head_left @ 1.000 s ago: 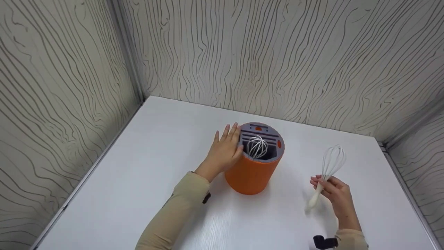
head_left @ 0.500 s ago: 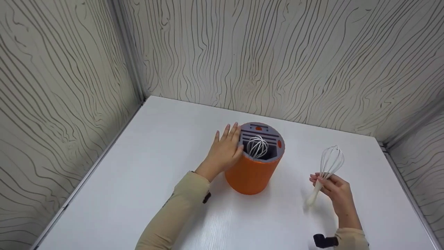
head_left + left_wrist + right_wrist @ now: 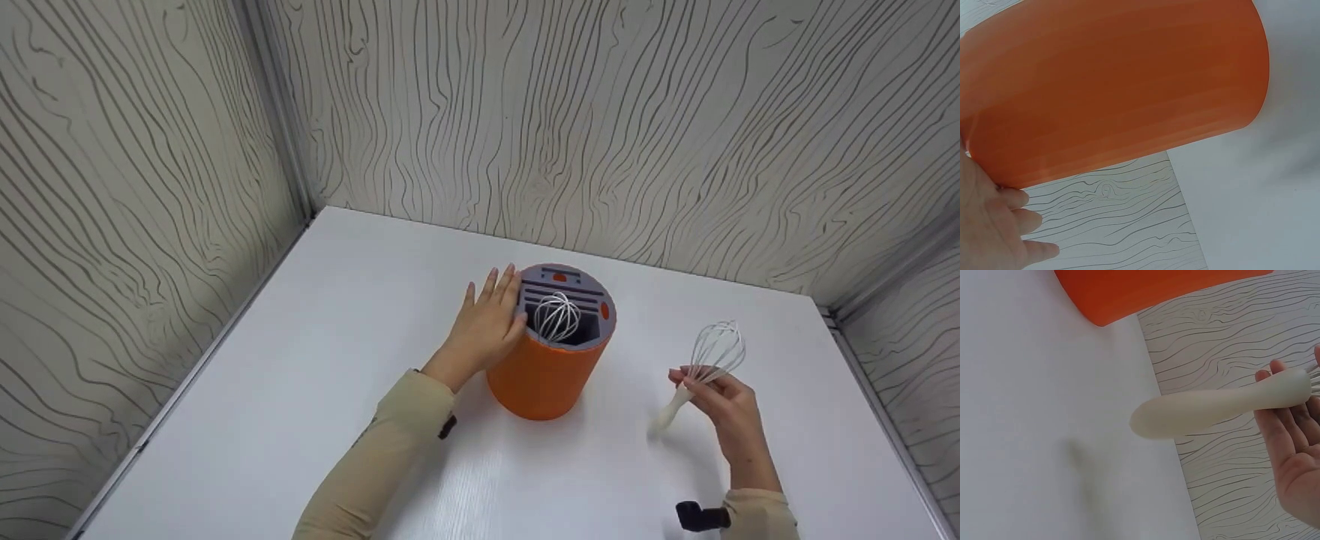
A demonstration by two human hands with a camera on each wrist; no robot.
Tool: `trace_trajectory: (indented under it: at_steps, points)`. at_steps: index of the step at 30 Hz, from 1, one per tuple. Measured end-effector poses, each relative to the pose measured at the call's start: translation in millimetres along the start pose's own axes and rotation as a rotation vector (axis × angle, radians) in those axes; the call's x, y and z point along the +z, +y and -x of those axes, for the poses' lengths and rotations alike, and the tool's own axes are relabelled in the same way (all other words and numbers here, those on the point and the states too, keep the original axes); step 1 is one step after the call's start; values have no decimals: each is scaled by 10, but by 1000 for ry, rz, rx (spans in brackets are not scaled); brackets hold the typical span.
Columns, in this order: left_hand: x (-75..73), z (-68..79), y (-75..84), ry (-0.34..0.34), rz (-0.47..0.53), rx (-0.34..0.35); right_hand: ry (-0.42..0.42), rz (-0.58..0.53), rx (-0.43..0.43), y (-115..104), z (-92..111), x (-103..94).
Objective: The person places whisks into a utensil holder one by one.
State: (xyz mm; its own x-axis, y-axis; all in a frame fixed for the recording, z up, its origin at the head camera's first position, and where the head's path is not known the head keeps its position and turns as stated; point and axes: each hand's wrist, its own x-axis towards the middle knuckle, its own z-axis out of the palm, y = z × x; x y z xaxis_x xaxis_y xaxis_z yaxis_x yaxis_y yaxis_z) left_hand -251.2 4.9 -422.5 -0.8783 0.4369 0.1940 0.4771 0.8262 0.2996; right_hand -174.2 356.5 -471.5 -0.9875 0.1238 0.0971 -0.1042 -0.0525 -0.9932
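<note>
An orange cylindrical utensil holder [image 3: 540,382] with a grey slotted top stands upright on the table. Inside its large compartment sits a whisk [image 3: 557,318], wire end up, its handle hidden. My left hand [image 3: 484,330] rests against the holder's upper left side, fingers straight; in the left wrist view, fingertips [image 3: 1030,222] reach past the orange wall. To the right, my right hand [image 3: 724,405] pinches a second whisk [image 3: 673,409] near where its wires meet the cream handle. That whisk tilts, wires up and handle down to the left, raised above the table, as its shadow in the right wrist view shows.
The white table [image 3: 360,300] carries the holder near its middle. A wood-grain patterned wall [image 3: 540,135] rises behind the table, with further panels at left and right. Black camera mounts [image 3: 701,517] sit at the wrists.
My right hand has risen slightly in the head view, and the whisk in it has tilted further, its handle end moving up and left. My left hand and the holder have stayed put.
</note>
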Motion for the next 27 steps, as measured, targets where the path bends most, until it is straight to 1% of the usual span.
trace_trajectory:
  at_steps: [2, 10, 19, 27]
  points:
    - [-1, 0, 0, -2, -1, 0, 3, 25, -2, -3, -2, 13]
    - [6, -1, -1, 5, 4, 2, 3, 65, -11, -31, 4, 54]
    - [13, -5, 0, 21, 10, 5, -13, 55, -22, -56, -10, 75]
    - [20, 2, -6, 8, 25, 2, -35, 37, -45, -98, -36, 90]
